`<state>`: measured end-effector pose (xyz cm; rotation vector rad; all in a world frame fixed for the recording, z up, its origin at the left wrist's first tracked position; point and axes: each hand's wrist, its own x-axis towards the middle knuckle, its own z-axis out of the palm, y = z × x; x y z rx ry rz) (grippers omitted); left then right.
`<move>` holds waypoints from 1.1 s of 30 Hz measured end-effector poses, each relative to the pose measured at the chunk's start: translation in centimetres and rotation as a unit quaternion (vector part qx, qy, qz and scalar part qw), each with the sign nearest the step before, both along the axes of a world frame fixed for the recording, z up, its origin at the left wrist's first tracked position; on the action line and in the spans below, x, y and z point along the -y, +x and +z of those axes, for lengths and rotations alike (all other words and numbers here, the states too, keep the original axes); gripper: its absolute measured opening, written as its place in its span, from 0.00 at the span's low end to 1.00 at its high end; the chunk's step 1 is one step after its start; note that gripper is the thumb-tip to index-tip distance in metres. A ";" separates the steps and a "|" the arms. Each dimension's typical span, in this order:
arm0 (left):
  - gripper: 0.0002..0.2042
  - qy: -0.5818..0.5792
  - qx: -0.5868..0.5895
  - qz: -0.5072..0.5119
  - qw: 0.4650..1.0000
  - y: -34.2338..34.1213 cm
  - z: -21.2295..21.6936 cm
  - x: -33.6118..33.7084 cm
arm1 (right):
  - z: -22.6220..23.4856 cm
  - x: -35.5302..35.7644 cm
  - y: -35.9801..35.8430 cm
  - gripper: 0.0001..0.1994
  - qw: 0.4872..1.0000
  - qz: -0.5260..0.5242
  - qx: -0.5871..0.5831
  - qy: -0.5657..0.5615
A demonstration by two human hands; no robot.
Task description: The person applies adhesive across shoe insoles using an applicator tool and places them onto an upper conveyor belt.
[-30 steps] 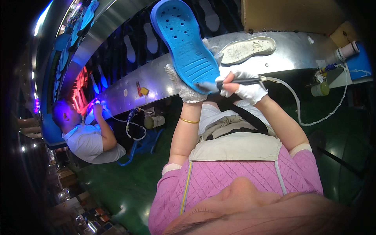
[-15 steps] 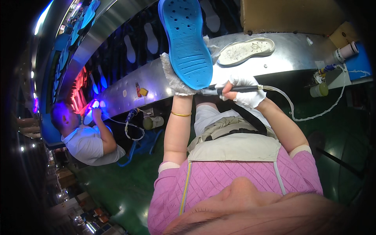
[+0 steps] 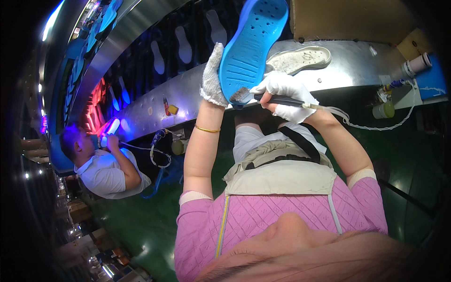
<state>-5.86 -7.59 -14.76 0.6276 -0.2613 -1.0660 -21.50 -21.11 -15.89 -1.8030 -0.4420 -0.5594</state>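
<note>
Metal surface (image 3: 352, 63) curves across my view; over its near edge I have the blue sole (image 3: 246, 56) held at a slant, just left of the white sole (image 3: 307, 58) lying there. My gloved left hand (image 3: 213, 77) grips the blue sole; my right hand (image 3: 287, 91) grasps a brush (image 3: 284, 100), bristles at that sole's lower end.

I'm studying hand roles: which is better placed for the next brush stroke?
Right, I'd judge: the right hand holds the brush, bristles at the blue sole, while the left hand supports the sole's left edge.
</note>
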 end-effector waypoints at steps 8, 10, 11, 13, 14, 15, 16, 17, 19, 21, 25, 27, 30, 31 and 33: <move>0.22 0.187 0.062 -0.066 0.978 0.1 0.9 0.8 | 0.8 0.9 1.0 0.05 0.956 0.031 -0.291 0.010; 0.21 0.210 0.091 -0.067 0.971 -0.3 1.0 1.2 | 1.3 1.8 1.0 0.04 0.953 0.051 -0.298 -0.001; 0.21 0.211 0.091 -0.068 0.971 -0.3 0.9 1.3 | 1.4 2.4 1.0 0.04 0.952 0.064 -0.298 -0.006; 0.22 0.234 0.113 -0.082 0.962 -0.3 0.8 1.3 | 1.3 3.2 1.1 0.06 0.965 0.077 -0.249 0.003; 0.22 0.238 0.104 -0.097 0.961 -0.3 0.9 1.3 | 1.7 3.0 1.0 0.06 0.958 0.069 -0.274 0.041; 0.22 0.238 0.104 -0.098 0.961 -0.4 1.0 1.4 | 2.1 2.8 1.0 0.07 0.950 0.060 -0.297 0.079; 0.21 0.247 0.109 -0.096 0.958 -0.6 1.2 1.4 | 1.6 2.7 1.3 0.08 0.959 0.036 -0.279 0.023; 0.20 0.255 0.114 -0.096 0.955 -0.8 1.4 1.6 | 1.7 3.0 1.2 0.08 0.959 0.034 -0.279 0.023; 0.21 0.266 0.130 -0.102 0.950 -0.7 1.5 1.5 | 1.8 3.7 0.8 0.08 0.954 0.008 -0.287 -0.092; 0.21 0.279 0.145 -0.102 0.944 -0.6 1.1 1.3 | 1.8 4.8 0.4 0.08 0.948 0.000 -0.292 -0.125; 0.24 0.216 0.105 -0.087 0.967 -0.9 0.2 0.8 | 2.5 4.3 -1.4 0.07 0.938 0.015 -0.327 0.110; 0.27 0.065 -0.007 -0.045 0.997 -1.9 -0.7 0.9 | 2.0 2.5 -1.8 0.07 0.961 -0.023 -0.226 0.156; 0.34 -0.060 -0.014 -0.016 0.998 -2.0 -2.5 1.2 | -1.2 -0.5 -1.4 0.06 0.978 -0.086 -0.134 0.136; 0.35 -0.099 -0.013 0.006 0.995 -2.4 -2.6 1.4 | -1.9 -1.3 -1.6 0.05 0.978 -0.079 -0.118 0.151; 0.35 -0.081 -0.002 0.052 0.995 -2.1 -3.4 1.2 | -1.1 -2.4 -2.0 0.07 0.982 -0.069 -0.136 0.113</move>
